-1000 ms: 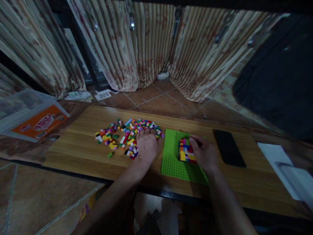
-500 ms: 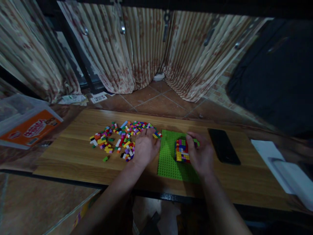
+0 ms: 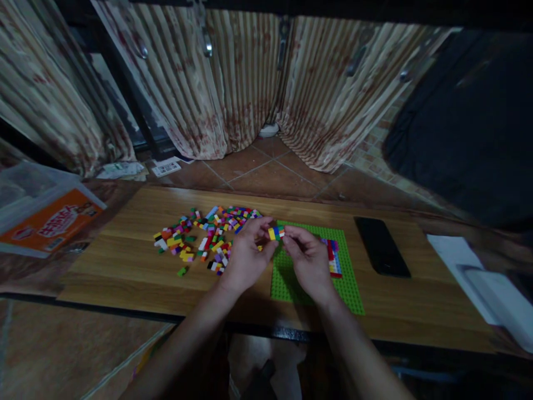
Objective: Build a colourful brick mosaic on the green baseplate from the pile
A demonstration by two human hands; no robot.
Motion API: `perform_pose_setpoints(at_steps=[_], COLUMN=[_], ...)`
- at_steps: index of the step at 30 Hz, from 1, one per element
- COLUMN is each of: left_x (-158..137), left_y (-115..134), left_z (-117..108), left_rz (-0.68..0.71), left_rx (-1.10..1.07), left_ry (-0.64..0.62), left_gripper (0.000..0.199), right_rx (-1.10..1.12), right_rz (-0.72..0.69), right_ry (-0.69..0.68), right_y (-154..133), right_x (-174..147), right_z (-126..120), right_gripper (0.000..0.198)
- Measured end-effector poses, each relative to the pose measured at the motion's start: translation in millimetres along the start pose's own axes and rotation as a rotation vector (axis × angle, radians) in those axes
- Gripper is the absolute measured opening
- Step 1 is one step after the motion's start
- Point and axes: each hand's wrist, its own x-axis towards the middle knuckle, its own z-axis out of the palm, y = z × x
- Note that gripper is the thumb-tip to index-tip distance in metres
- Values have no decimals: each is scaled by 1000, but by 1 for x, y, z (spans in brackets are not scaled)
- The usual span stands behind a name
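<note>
Between my two hands is a short row of joined toy bricks (image 3: 275, 233) in yellow, blue, green and white, held above the left edge of the green baseplate (image 3: 350, 289). My left hand (image 3: 247, 253) pinches its left end with thumb and fingertips. At its right end, the thumb and fingers of my right hand (image 3: 310, 261) are closed on it. A multicoloured brick build (image 3: 334, 260) sits on the baseplate, partly hidden behind my right hand. Many loose bricks (image 3: 208, 239) lie scattered left of my left hand.
A black phone (image 3: 382, 247) lies right of the baseplate on the wooden table (image 3: 125, 266). Farther right are white papers (image 3: 462, 272). At the far left stands a clear plastic box (image 3: 50, 214) with an orange label. Striped curtains (image 3: 245, 83) hang behind the table.
My right hand has moved left from the brick build to meet my left hand. The row of bricks now shows between them. More of the baseplate's right side is uncovered.
</note>
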Motion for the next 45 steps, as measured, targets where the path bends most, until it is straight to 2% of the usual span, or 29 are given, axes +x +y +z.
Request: perform_pose_setpoints(at_steps=[5, 9, 14, 19, 25, 31, 34, 40, 42, 45], left_x=[2, 3, 4, 4, 4, 3, 3, 3, 3, 3], left_y=[-2, -3, -5, -7, -9, -9, -6, 1, 1, -1], left_z=[-4, -5, -4, -3, 0, 4, 4, 1, 1, 1], left_rz=[-155, -223, -210, -192, -186, -233, -252, -373, -368, -329], left_rx=[-213, -268, -195, -98, -92, -96, -183, -368, -354, -315], left_ry=[-28, -31, 8, -9, -16, 51, 47, -24, -29, -50], left_gripper=[29, 26, 25, 20, 16, 19, 17, 20, 19, 17], right_rx=[-34, -52, -61, -87, -116, -197, -82, 405, 465, 422], right_rz=[-33, -49, -23, 15, 36, 24, 62, 365, 410, 405], right_ry=[-34, -14, -12, 7, 21, 66, 92, 32, -4, -26], right_y=[7, 8, 7, 7, 4, 2, 3, -6, -9, -9], right_x=[2, 1, 1, 2, 0, -2, 0, 3, 3, 2], right_z=[5, 9, 12, 12, 13, 14, 15, 16, 16, 16], right_gripper=[21, 22, 24, 25, 28, 31, 32, 23, 21, 22])
